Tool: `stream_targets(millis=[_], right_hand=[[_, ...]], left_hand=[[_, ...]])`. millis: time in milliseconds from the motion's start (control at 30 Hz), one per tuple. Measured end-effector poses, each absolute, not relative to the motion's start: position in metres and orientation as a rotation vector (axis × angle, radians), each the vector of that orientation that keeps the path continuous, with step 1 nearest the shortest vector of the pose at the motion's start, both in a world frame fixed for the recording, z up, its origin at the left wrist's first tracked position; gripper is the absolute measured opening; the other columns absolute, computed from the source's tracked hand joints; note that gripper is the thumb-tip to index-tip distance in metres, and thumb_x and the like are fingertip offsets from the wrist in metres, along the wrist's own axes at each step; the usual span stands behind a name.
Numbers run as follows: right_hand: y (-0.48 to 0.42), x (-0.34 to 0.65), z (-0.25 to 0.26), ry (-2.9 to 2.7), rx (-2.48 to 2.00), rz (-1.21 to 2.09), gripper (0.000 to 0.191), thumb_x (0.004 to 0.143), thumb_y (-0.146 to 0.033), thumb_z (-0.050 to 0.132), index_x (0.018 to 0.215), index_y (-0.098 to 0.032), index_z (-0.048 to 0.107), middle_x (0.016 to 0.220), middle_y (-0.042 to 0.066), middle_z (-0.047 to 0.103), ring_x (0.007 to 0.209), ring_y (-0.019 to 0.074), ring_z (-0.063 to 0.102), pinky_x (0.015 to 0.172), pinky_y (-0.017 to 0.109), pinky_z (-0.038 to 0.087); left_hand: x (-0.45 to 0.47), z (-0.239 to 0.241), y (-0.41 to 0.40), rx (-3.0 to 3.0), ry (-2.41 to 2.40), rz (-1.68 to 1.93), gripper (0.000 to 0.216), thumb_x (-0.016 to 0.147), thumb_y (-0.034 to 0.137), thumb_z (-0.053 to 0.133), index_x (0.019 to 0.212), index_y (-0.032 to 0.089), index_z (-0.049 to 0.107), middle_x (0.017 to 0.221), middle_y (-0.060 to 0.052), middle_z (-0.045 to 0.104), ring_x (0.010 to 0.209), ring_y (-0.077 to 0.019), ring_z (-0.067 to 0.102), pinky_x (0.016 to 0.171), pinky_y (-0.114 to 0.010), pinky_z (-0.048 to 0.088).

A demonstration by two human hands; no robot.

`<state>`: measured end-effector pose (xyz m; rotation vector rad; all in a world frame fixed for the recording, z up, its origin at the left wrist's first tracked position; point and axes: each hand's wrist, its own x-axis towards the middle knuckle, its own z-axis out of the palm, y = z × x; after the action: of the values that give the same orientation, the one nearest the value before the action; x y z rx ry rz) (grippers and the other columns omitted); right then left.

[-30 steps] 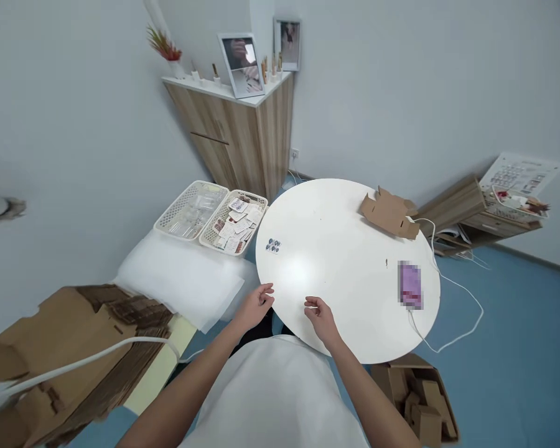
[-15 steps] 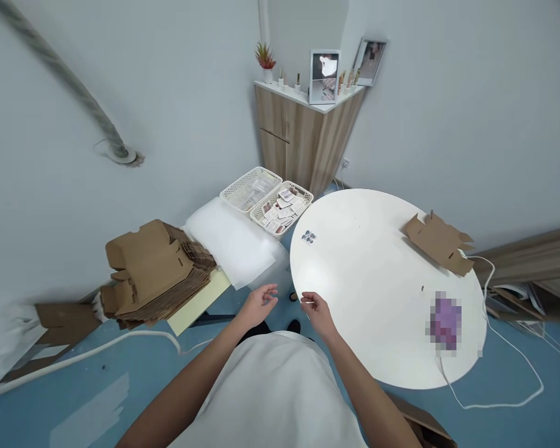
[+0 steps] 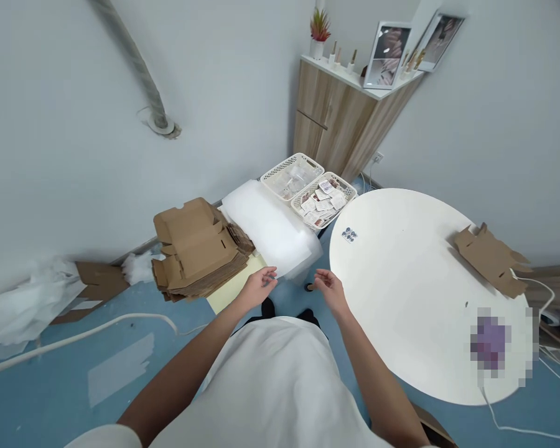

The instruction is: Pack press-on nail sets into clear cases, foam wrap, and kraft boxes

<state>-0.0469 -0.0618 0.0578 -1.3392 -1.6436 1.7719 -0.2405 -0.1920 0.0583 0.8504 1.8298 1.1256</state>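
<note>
My left hand [image 3: 258, 287] hovers near the front edge of a stack of white foam sheets [image 3: 266, 227], fingers apart and nothing in them. Beside the left rim of the round white table [image 3: 401, 261] is my right hand [image 3: 330, 291], its fingers loosely curled but apart, also holding nothing. Flat cardboard boxes [image 3: 196, 239] lie in a pile left of the foam sheets. On the table are a small sheet of dark stickers [image 3: 349, 234] and one unfolded cardboard box [image 3: 490, 260].
Two white baskets stand behind the foam: one with clear plastic bags [image 3: 293, 177], one with printed cards [image 3: 325, 199]. A blurred purple item [image 3: 491, 342] lies at the table's right. A wooden cabinet [image 3: 336, 112] fills the corner. A white cable [image 3: 116, 320] crosses the floor.
The view has turned left, so the table, baskets and box pile appear further right. Both hands stay empty and are a little further apart.
</note>
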Motion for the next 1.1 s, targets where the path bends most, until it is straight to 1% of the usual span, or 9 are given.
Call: stream_targets(millis=[300, 533, 700, 833, 933, 1033, 1100], right_hand=[[-0.05, -0.097, 0.07, -1.721, -1.379, 1.711, 0.039, 0.068, -0.04, 0.058, 0.101, -0.02, 0.057, 0.098, 0.008, 0.06, 0.078, 0.0178, 0.057, 0.064, 0.032, 0.047], [-0.012, -0.134, 0.068, -1.77, -1.355, 1.756, 0.038, 0.07, -0.039, 0.058, 0.103, -0.02, 0.056, 0.1, 0.008, 0.06, 0.08, 0.017, 0.056, 0.069, 0.033, 0.047], [0.037, -0.172, 0.059, -1.774, -1.324, 1.794, 0.038, 0.07, -0.038, 0.059, 0.103, -0.019, 0.055, 0.099, 0.007, 0.059, 0.078, 0.0158, 0.056, 0.073, 0.034, 0.046], [0.083, -0.209, 0.058, -1.807, -1.229, 1.799, 0.036, 0.072, -0.036, 0.057, 0.104, -0.019, 0.054, 0.098, 0.008, 0.06, 0.081, 0.0154, 0.057, 0.076, 0.033, 0.046], [0.118, -0.235, 0.057, -1.952, -1.169, 1.681, 0.035, 0.075, -0.035, 0.052, 0.106, -0.019, 0.053, 0.1, 0.008, 0.061, 0.084, 0.0163, 0.057, 0.077, 0.034, 0.045], [0.151, -0.262, 0.052, -2.199, -1.08, 1.432, 0.032, 0.077, -0.031, 0.049, 0.107, -0.019, 0.053, 0.101, 0.007, 0.061, 0.087, 0.018, 0.057, 0.081, 0.036, 0.044], [0.17, -0.282, 0.044, -2.371, -0.999, 1.298, 0.033, 0.077, -0.027, 0.047, 0.109, -0.019, 0.052, 0.104, 0.008, 0.06, 0.092, 0.0197, 0.056, 0.085, 0.037, 0.042]], left_hand=[[-0.284, 0.058, -0.189, 0.903, 1.808, 1.148, 0.039, 0.074, 0.034, 0.054, 0.109, 0.018, 0.054, 0.102, -0.009, 0.062, 0.082, -0.0166, 0.06, 0.079, -0.035, 0.047], [-0.311, 0.064, -0.146, 0.903, 1.82, 1.123, 0.039, 0.074, 0.033, 0.053, 0.111, 0.021, 0.053, 0.103, -0.007, 0.062, 0.083, -0.0158, 0.059, 0.077, -0.033, 0.047], [-0.337, 0.066, -0.103, 0.897, 1.853, 1.09, 0.038, 0.076, 0.033, 0.051, 0.112, 0.022, 0.052, 0.106, -0.006, 0.061, 0.085, -0.0157, 0.059, 0.077, -0.032, 0.047], [-0.366, 0.066, -0.054, 0.895, 1.951, 1.033, 0.038, 0.076, 0.032, 0.051, 0.113, 0.023, 0.051, 0.109, -0.005, 0.06, 0.09, -0.0161, 0.058, 0.077, -0.032, 0.047], [-0.389, 0.066, -0.012, 0.959, 2.023, 0.986, 0.037, 0.077, 0.032, 0.05, 0.113, 0.023, 0.05, 0.111, -0.004, 0.059, 0.094, -0.0164, 0.057, 0.079, -0.032, 0.047], [-0.412, 0.062, 0.027, 1.038, 2.101, 0.94, 0.039, 0.079, 0.031, 0.048, 0.116, 0.022, 0.047, 0.112, -0.004, 0.059, 0.097, -0.0168, 0.056, 0.082, -0.03, 0.046], [-0.426, 0.056, 0.049, 1.08, 2.158, 0.836, 0.041, 0.078, 0.029, 0.048, 0.118, 0.02, 0.046, 0.114, -0.005, 0.058, 0.1, -0.0186, 0.056, 0.084, -0.032, 0.044]])
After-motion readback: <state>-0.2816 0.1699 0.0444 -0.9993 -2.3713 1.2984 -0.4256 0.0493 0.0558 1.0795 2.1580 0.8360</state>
